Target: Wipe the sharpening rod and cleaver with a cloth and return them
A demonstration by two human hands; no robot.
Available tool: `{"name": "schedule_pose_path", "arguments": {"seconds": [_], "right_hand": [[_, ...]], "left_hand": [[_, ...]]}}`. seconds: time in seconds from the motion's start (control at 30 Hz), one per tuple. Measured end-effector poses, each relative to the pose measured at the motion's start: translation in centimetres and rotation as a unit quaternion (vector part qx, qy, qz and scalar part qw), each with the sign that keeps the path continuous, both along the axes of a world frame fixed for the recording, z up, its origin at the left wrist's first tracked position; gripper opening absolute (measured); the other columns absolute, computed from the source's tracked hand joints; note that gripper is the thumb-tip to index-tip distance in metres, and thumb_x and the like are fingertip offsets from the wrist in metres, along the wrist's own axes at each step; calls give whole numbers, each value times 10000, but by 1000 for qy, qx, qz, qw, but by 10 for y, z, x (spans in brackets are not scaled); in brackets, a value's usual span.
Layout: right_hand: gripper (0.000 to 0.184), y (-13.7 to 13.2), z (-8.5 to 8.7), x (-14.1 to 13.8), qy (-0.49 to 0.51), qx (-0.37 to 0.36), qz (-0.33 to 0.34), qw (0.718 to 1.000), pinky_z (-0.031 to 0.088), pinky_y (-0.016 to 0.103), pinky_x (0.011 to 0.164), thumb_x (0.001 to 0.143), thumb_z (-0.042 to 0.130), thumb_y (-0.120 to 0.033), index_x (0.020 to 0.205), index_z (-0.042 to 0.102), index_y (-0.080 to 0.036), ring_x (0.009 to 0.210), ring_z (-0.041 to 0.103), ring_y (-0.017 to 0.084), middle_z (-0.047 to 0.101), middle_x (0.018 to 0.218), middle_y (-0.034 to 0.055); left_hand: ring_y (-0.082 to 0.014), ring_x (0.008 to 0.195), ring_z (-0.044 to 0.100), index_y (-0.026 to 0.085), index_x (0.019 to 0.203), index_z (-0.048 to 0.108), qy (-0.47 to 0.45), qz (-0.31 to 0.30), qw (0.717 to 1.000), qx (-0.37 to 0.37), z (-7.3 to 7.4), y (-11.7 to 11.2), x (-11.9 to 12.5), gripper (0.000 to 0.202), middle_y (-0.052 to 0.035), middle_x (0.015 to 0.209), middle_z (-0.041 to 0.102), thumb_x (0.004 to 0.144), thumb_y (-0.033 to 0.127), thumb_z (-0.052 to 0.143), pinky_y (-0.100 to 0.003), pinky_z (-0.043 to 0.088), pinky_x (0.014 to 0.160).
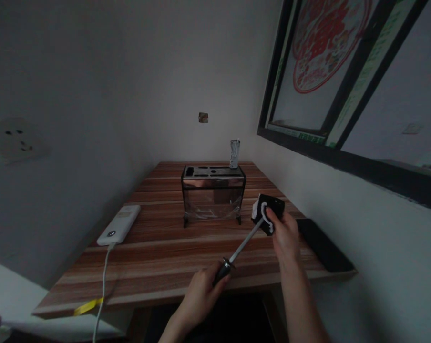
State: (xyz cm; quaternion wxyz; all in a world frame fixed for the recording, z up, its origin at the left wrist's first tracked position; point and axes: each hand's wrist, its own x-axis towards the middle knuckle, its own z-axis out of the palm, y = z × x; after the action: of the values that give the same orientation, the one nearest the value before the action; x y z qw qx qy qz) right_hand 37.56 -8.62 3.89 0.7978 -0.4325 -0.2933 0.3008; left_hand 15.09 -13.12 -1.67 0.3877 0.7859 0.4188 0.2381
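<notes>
My left hand (200,291) is closed round the dark handle of a sharpening steel (241,247), whose metal rod slants up to the right. My right hand (286,233) grips a black and white cloth or sponge (267,212) wrapped against the tip of the rod. Both hands hover over the front right part of the wooden table (158,257). Behind them stands a black knife block (213,193) with slots in its top and a glossy front.
A white power bank (118,225) lies at the left with a white cable running off the front edge. A black flat object (321,245) lies by the right wall. A small silvery packet (234,153) stands behind the block. A window frame fills the right wall.
</notes>
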Motion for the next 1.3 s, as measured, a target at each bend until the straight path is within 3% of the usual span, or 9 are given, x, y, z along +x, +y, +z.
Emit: {"name": "schedule_pose_path", "arguments": {"seconds": [0.2,0.47,0.63,0.87,0.97,1.1,1.3], "right_hand": [[347,6,7,18,14,25,-37,999,521,308,663,531,806,-336,802,695,-148,679,639,155,709,797,27],[339,4,4,7,46,49,-69,995,519,319,676,594,762,-358,862,684,-165,754,652,176,713,862,34],[339,-7,-14,-12,24,-25,0,999,514,310,687,589,775,-372,843,695,-162,743,657,183,722,827,44],[359,-40,-54,-78,-105,-136,143,975,518,319,676,613,767,-397,855,700,-140,740,660,222,724,793,74],[361,-46,-51,-91,-129,-126,163,970,518,321,699,657,731,-401,897,688,-135,772,664,231,722,834,87],[355,-45,-42,-89,-149,-117,179,965,519,323,711,661,725,-398,898,684,-137,785,665,237,721,835,86],[359,-47,-45,-87,-136,-116,180,967,517,315,714,671,719,-400,912,676,-138,794,664,235,720,852,91]], "left_hand": [[-169,774,617,194,1000,595,10,-9,1000,1,0,1,-1,235,-18,838,675,893,339,443,-215,401,685],[-176,768,617,198,1002,602,25,-14,1000,8,0,1,-2,250,-21,832,678,893,345,432,-225,401,688],[-178,796,619,189,1012,595,14,-10,1000,0,2,1,0,249,-28,851,674,896,339,433,-217,407,691],[-197,800,628,165,1026,598,-22,40,999,-10,-7,3,3,258,-54,893,691,885,308,435,-243,427,712],[-210,856,630,155,1052,593,-48,44,998,-16,-10,4,2,275,-70,943,694,880,301,435,-250,442,740],[-220,901,625,153,1040,597,-59,50,997,-16,-10,4,2,277,-82,971,694,880,304,429,-257,451,773],[-216,867,627,151,1051,597,-53,37,998,-19,-8,3,3,260,-75,956,696,864,259,453,-254,438,764]]}}
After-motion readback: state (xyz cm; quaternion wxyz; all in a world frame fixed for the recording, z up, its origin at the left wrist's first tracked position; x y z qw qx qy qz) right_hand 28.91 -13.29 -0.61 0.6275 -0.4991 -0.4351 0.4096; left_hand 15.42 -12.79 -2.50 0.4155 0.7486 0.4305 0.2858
